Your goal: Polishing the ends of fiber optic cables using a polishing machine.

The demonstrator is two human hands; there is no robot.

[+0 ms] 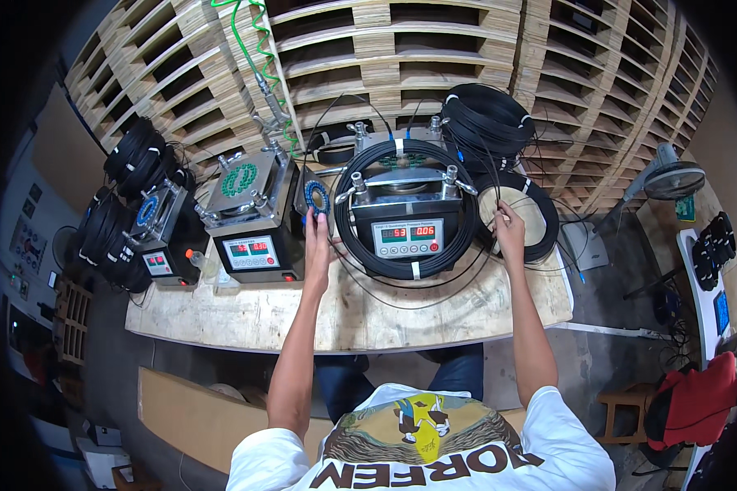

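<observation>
My left hand (317,245) is between two bench machines, its fingers closed at the lower edge of a tilted metal plate with a ring of blue connectors (317,196). My right hand (509,231) pinches a thin black cable (498,192) at the right of the table. A large coil of black cable (344,237), tied with white bands, leans around the front of the nearest machine (408,237), which has a lit red and green display. Blue-tipped cable ends (398,134) stand at its top. Just beyond my right hand lies another black coil (544,214) around a pale round disc.
Left of my left hand stands a machine with a ring of green connectors (238,179); a smaller machine (160,229) is farther left. A small bottle with an orange cap (195,256) stands between them. More black coils (487,123) are stacked behind, before wooden pallets (434,47). A green spiral hose (262,33) hangs above.
</observation>
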